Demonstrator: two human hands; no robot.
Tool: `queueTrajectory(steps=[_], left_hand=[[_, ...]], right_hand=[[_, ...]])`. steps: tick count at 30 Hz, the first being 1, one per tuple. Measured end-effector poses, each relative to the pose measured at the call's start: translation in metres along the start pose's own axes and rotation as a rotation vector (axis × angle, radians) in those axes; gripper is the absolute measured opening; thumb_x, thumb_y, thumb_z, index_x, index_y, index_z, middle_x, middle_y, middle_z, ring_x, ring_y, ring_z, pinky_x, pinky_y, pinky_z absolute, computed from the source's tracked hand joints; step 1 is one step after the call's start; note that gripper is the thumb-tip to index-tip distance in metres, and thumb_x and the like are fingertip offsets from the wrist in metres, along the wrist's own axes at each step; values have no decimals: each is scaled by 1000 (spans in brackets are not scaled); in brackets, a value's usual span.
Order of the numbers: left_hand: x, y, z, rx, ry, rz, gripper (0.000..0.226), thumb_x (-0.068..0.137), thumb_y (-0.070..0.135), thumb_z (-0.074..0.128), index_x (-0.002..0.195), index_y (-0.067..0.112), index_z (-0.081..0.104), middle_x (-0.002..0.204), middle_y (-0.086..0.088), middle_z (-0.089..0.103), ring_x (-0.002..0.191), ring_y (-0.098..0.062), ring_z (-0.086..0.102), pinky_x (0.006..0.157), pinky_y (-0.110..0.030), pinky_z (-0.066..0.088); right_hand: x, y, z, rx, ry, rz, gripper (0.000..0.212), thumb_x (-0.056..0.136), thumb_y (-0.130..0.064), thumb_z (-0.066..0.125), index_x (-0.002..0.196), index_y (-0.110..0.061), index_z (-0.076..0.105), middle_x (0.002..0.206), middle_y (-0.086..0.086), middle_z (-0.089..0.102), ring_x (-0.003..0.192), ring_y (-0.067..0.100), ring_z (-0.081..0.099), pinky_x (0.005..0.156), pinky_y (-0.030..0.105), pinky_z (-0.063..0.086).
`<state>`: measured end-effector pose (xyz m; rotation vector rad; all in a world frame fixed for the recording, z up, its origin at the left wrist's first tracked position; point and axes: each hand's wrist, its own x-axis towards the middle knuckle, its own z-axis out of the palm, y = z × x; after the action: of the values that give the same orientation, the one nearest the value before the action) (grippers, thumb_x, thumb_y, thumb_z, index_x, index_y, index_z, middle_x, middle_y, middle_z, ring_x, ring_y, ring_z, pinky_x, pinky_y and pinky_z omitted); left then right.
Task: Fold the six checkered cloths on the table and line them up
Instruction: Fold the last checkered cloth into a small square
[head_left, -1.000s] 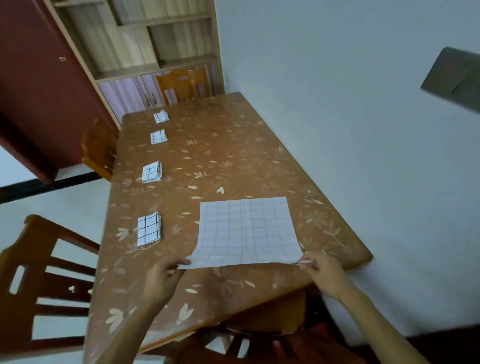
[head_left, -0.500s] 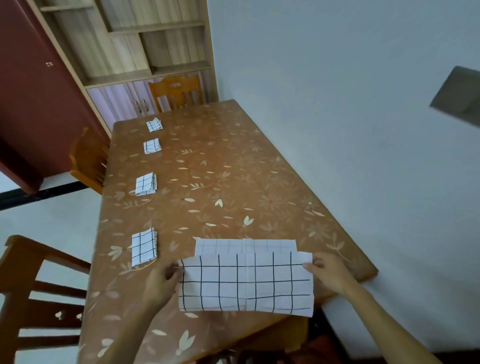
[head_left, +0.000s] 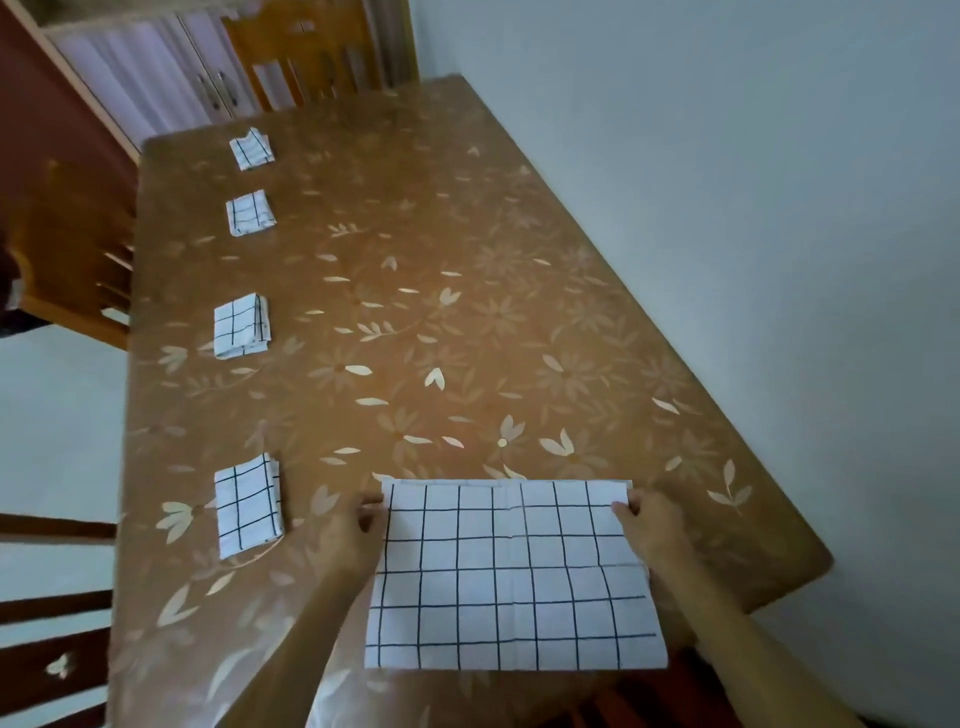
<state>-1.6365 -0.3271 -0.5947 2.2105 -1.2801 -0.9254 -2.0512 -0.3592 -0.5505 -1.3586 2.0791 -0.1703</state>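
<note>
A white cloth with a black grid (head_left: 511, 577) lies folded in half at the near end of the brown flowered table (head_left: 467, 322). My left hand (head_left: 358, 530) pinches its far left corner and my right hand (head_left: 649, 525) pinches its far right corner, both at the fold's far edge. Several small folded checkered cloths stand in a line along the table's left side: the nearest (head_left: 248, 504), then one (head_left: 241, 326), another (head_left: 249, 212) and the farthest (head_left: 252, 149).
A white wall runs along the table's right side. Wooden chairs stand at the near left (head_left: 47, 623), the left side (head_left: 78, 270) and the far end (head_left: 311, 52). A cabinet with doors (head_left: 156, 78) is behind the table.
Both hands carried the cloth's near edge over to the far edge, folding the flat cloth in half. The view has tilted down and closer.
</note>
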Motion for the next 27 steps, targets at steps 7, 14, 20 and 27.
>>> queueTrajectory(steps=[7, 14, 20, 27], left_hand=[[-57, 74, 5, 294, 374, 353, 32, 85, 25, 73, 113, 12, 65, 112, -10, 64, 106, -30, 60, 83, -37, 49], [-127, 41, 87, 566, -67, 706, 57, 84, 39, 69, 136, 21, 54, 148, -12, 46, 137, -29, 39, 108, -46, 43], [-126, 42, 104, 717, -112, 675, 59, 97, 43, 41, 151, 19, 36, 161, -16, 26, 149, -35, 24, 114, -55, 27], [-125, 37, 96, 746, -131, 668, 70, 98, 54, 38, 157, 21, 18, 166, -10, 7, 153, -28, 9, 118, -54, 19]], right_hand=[[-27, -19, 7, -142, 398, -180, 34, 87, -22, 69, 115, -4, 59, 116, 20, 57, 106, 35, 55, 89, 44, 48], [-110, -8, 94, -291, 81, -602, 49, 97, -39, 37, 142, -21, 45, 160, 3, 27, 147, 19, 23, 118, 40, 27], [-113, 13, 102, -446, 39, -607, 64, 98, -51, 35, 153, -18, 29, 162, 6, 19, 150, 22, 15, 117, 41, 15], [-116, 21, 97, -443, 36, -562, 69, 100, -59, 31, 155, -18, 24, 164, 8, 13, 151, 24, 9, 119, 45, 15]])
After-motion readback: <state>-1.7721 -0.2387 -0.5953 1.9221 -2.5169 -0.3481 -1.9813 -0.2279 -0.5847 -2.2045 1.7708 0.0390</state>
